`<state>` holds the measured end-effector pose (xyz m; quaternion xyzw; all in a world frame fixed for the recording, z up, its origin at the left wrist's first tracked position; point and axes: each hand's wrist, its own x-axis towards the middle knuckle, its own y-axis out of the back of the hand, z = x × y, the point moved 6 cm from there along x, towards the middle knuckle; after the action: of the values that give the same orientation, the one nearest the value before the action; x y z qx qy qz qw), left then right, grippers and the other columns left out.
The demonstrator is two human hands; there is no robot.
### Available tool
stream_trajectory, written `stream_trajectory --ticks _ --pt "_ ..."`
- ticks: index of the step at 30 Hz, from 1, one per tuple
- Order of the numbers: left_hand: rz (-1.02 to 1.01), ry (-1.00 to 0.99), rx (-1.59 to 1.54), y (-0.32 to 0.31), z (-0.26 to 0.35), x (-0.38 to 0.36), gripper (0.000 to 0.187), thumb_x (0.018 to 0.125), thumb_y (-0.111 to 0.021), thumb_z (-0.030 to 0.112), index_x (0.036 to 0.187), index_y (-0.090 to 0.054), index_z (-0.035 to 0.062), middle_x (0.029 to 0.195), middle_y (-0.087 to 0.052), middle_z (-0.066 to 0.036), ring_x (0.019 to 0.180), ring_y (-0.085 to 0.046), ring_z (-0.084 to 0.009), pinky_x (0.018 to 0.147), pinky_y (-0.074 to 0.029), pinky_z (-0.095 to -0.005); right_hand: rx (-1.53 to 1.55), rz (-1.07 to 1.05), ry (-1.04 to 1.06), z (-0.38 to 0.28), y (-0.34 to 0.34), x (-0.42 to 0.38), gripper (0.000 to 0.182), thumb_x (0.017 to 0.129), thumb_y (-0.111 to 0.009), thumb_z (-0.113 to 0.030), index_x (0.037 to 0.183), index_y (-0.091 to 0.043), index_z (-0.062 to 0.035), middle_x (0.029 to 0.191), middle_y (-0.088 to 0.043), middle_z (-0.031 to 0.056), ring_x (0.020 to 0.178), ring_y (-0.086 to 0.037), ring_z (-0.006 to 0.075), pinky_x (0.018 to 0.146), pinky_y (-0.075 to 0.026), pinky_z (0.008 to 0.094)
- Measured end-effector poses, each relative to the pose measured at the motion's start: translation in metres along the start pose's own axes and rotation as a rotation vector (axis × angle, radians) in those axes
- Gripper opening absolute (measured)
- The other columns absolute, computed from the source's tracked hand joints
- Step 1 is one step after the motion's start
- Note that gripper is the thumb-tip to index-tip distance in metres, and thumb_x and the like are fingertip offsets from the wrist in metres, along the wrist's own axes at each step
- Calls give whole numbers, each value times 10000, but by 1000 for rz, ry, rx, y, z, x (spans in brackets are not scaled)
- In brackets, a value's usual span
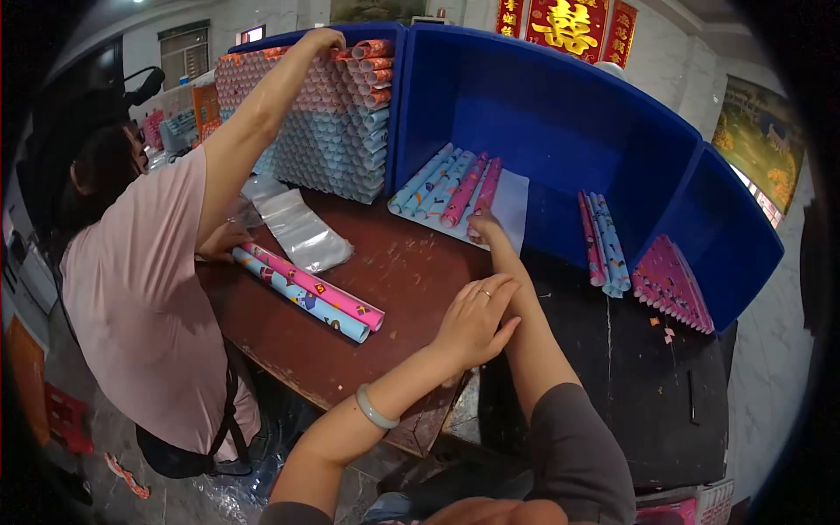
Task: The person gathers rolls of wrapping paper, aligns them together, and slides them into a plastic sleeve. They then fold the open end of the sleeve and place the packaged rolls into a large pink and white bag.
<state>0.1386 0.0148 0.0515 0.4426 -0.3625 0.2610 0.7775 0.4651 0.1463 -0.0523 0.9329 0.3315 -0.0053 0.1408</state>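
My left hand (477,322), with a ring on one finger and a bangle (374,408) on its wrist, is open beside my right forearm, holding nothing. Farther out, my right hand (480,227) is closed at the near end of a pink patterned paper roll (490,185). Another pink roll (464,191) and several light-blue patterned rolls (425,182) lie side by side to its left. Under them is a white sheet (512,206) inside a blue bin (560,114). My arm and fingers partly hide the gripped end.
At left, a co-worker (140,289) reaches over a tall stack of rolls (306,131); one hand is by two rolls (306,293) on the brown table (394,262). Clear plastic bags (302,227) lie nearby. More rolls (604,241) and a pink bundle (672,284) are at right.
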Motion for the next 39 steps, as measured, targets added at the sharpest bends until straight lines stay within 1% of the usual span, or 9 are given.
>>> stream_trajectory --ticks 8,11,14,19,20,21,23,31,39 --pt "-58 3 -8 -8 0 -4 492 822 -651 180 1260 -486 27 1285 -497 -170 1166 -497 -351 1006 -377 -425 -2 -165 -228 -3 13 -11 1108 751 -532 -779 1510 -6 -167 1341 -470 232 931 -647 420 709 -579 442" --pt "-67 5 3 -9 1 -4 491 818 -657 180 1254 -491 27 1284 -497 -168 1168 -498 -346 1000 -383 -422 -385 -206 -47 5 73 -3 964 781 -549 -705 1466 -234 -105 1242 -570 244 1000 -640 407 773 -559 463" --pt "-78 12 -29 -10 4 -3 490 815 -661 176 1250 -493 27 1282 -497 -171 1170 -499 -347 1006 -381 -423 -920 297 78 -19 153 -68 481 833 -653 -289 1215 -512 -34 1158 -611 212 1031 -616 386 850 -514 471" --pt "-94 1 0 -13 6 -5 494 811 -664 172 1251 -489 28 1283 -496 -168 1174 -497 -348 1013 -377 -430 -1547 816 593 -29 239 -136 457 724 -711 -312 1074 -549 -67 1107 -562 151 916 -603 350 771 -526 475" --pt "-91 3 2 -13 6 -5 494 811 -664 172 1251 -489 28 1283 -496 -168 1174 -497 -348 1013 -377 -430 -1600 804 450 -31 246 -146 515 744 -716 -382 1132 -560 -81 1148 -592 131 994 -616 333 778 -535 448" --pt "-90 3 2 -13 5 -5 497 811 -664 173 1252 -487 28 1285 -495 -166 1175 -496 -348 1013 -376 -429 -1599 806 456 -32 247 -147 515 744 -716 -382 1132 -560 -81 1148 -592 131 994 -616 333 778 -535 448" --pt "-82 -1 12 -13 4 -5 499 811 -664 174 1253 -485 27 1286 -494 -165 1177 -495 -347 1013 -376 -429 -1432 542 -181 -6 268 -135 607 778 -734 -385 1260 -506 -94 1214 -610 114 1112 -604 267 827 -531 374" --pt "-107 8 30 -14 2 -6 511 812 -662 181 1263 -476 28 1296 -492 -169 1190 -493 -338 1014 -371 -424 -1325 492 -290 23 253 -105 477 870 -609 -286 1299 -544 -88 1195 -646 125 1109 -623 299 862 -528 424" --pt "-129 4 23 -14 3 -6 508 817 -652 172 1268 -472 22 1299 -487 -172 1205 -478 -341 1029 -359 -422 -458 508 229 15 154 -56 454 881 -468 -289 1320 -481 -172 855 -695 200 759 -685 357 712 -534 456"
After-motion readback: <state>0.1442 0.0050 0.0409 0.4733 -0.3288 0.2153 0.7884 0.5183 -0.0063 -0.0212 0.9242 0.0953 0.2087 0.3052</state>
